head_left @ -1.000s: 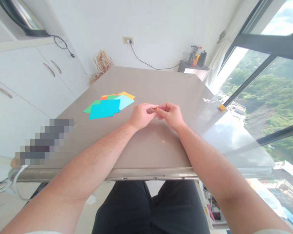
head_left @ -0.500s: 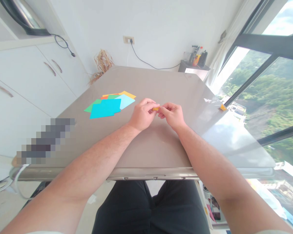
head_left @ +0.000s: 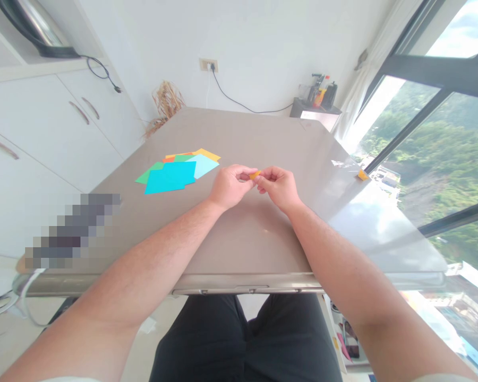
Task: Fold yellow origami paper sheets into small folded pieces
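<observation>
A small piece of folded orange-yellow paper [head_left: 255,174] is pinched between my two hands, above the middle of the table. My left hand [head_left: 231,187] grips its left end between thumb and fingers. On the other side, my right hand [head_left: 278,185] pinches the right end with thumb and forefinger. Fingers cover part of the paper, so its full shape is hidden. To the left of my hands, several coloured paper sheets lie overlapped: blue [head_left: 170,178], pale blue [head_left: 204,166], green, orange and yellow.
The grey-brown table [head_left: 239,239] fills the middle. A small orange-yellow paper piece [head_left: 362,175] sits near its right edge, by the window. At the left front is a blurred-out dark object [head_left: 74,231]. A small cabinet [head_left: 316,110] with bottles stands behind.
The paper has tilted, its right end now higher. My left fingers have spread a little from their tighter pinch, and both hands remain at nearly the same place.
</observation>
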{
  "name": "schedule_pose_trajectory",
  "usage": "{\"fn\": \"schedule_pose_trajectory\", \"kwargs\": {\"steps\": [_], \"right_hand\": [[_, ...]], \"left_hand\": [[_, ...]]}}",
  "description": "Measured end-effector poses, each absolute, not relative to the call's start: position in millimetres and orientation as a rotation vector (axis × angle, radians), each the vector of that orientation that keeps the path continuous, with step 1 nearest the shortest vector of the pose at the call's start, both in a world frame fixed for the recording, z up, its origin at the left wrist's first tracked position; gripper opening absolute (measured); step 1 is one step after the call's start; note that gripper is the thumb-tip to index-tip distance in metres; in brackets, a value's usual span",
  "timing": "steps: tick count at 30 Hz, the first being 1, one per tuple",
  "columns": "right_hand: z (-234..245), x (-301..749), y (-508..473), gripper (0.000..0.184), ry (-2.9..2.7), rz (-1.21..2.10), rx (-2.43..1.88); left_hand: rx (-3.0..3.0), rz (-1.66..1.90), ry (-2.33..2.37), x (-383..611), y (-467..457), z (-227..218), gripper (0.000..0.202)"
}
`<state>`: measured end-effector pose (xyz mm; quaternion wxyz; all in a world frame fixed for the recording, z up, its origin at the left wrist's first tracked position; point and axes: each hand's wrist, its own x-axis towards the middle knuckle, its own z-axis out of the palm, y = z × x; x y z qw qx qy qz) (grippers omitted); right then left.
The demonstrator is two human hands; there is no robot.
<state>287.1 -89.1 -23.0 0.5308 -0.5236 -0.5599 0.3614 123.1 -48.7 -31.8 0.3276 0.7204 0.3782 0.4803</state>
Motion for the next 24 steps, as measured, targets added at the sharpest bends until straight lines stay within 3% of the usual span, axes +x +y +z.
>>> {"fn": "schedule_pose_trajectory", "kwargs": {"steps": [13,24], "right_hand": [[-21.7,286.9,-89.1,0.019,-1.349,0.823,-1.215],[-20.9,286.5,-88.6,0.043,-1.364,0.890,-1.147]], "left_hand": [[1.746,1.202,0.951,122.1,-53.3,-27.0,0.026],[1.810,1.206,0.896,122.1,-53.6,-27.4,0.024]]}}
